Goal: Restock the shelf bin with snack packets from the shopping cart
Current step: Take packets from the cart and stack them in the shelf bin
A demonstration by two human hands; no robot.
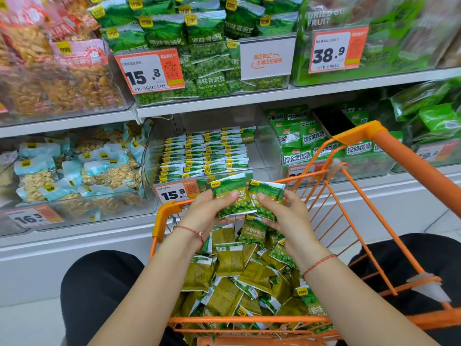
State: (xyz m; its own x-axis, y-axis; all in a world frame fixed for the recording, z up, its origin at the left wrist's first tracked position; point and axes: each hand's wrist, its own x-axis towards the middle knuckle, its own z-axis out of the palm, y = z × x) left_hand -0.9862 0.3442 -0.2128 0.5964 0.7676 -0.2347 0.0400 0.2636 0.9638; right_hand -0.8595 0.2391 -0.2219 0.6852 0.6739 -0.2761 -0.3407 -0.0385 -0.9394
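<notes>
Your left hand (207, 211) pinches one green pea packet (233, 197) and your right hand (284, 212) grips a second packet (265, 198), the two touching edge to edge above the far end of the orange cart (374, 139). More packets (237, 275) lie heaped across the cart's bottom. The clear shelf bin (264, 151) beyond holds neat rows toward its left side; its right part looks bare, though glare blurs it.

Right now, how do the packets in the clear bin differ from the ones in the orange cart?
The packets in the clear bin stand in neat rows, top edges up; the packets in the orange cart lie in a loose heap, many showing olive backs. The bin's right side is bare, while the cart looks well filled. Both are the same green pea snack, like the two packets in the hands.
</notes>
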